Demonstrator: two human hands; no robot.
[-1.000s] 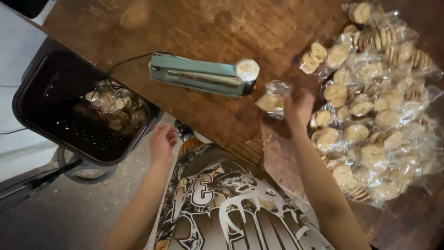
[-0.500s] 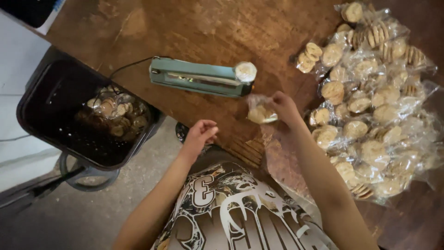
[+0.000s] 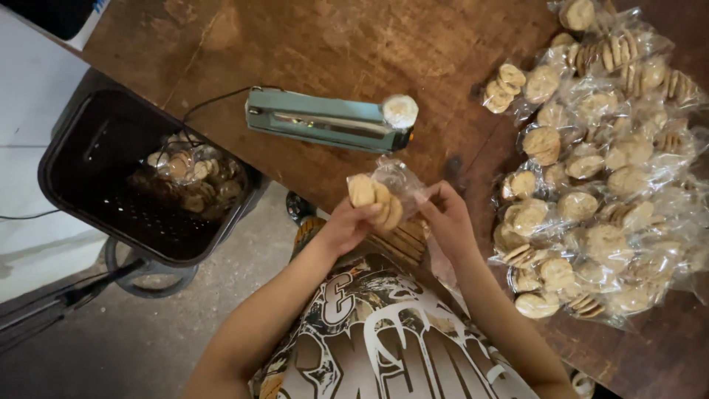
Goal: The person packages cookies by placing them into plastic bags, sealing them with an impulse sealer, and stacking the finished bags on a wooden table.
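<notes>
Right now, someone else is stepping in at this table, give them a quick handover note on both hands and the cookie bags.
Left hand: holds the clear bag of cookies from below, above the table edge.
Right hand: pinches the bag's open plastic end.
Sealer: teal, lying on the wooden table just beyond the bag, nothing in it.
Done: a few bags lie in the black crate to the left.
Left: the held bag looks unsealed; a large pile of bagged cookies sits to the right.
</notes>
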